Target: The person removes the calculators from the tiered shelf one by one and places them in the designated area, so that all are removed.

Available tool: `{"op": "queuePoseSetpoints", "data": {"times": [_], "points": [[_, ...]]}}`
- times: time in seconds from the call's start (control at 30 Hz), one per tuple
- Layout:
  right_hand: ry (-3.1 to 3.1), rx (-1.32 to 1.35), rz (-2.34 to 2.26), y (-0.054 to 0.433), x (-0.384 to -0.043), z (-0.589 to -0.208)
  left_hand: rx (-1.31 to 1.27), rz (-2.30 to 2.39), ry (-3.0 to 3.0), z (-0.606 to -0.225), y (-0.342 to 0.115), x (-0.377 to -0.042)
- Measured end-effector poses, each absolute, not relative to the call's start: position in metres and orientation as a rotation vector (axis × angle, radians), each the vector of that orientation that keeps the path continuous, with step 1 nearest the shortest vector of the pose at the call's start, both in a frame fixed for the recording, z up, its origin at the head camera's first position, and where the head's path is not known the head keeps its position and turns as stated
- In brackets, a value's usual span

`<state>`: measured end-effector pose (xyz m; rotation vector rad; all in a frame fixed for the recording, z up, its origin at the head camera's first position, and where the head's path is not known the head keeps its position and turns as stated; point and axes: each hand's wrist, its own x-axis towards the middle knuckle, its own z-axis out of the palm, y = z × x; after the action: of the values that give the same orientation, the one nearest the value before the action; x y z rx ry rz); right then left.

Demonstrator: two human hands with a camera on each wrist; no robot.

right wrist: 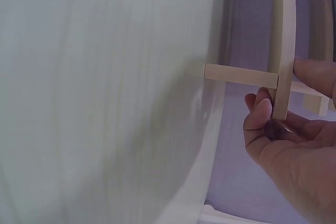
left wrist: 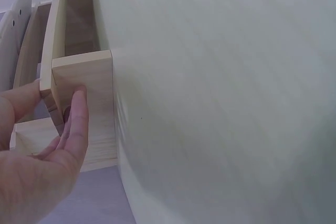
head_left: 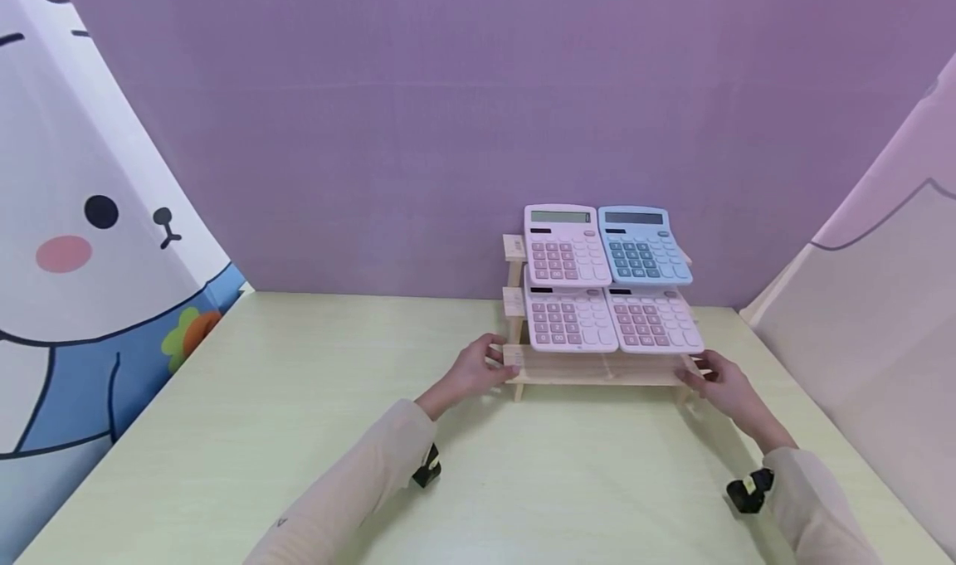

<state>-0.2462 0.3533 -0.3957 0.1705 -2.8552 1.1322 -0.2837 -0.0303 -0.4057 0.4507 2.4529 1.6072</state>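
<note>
Pinching the wooden rack [head_left: 513,301] by both ends of the bottom shelf [head_left: 568,367], left hand [head_left: 476,369] and right hand [head_left: 732,391], there on the table [head_left: 224,432]: hold level, match sides, spare those calculators [head_left: 590,258] a slide!

1. Left arm [head_left: 351,490], sleeved, reached forward and angled off to the right.
2. Left hand [head_left: 474,368] was pinching, thumb and fingers [left wrist: 77,129] on opposing sides.
3. Right arm [head_left: 817,503], sleeved too, reached forward and slanted left.
4. Right hand [head_left: 726,389]? Same deal, pinching with bent fingers.
5. Both hands were roughly level, well apart tbh.
</note>
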Motion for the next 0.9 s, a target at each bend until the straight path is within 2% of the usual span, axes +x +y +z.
{"op": "queuePoseSetpoints", "data": {"times": [0.9], "points": [[-2.865,0.144,1.148,0.3515,-0.2446,-0.3919,0.384,1.705,2.352,-0.4058,-0.0307,-0.2821]]}}
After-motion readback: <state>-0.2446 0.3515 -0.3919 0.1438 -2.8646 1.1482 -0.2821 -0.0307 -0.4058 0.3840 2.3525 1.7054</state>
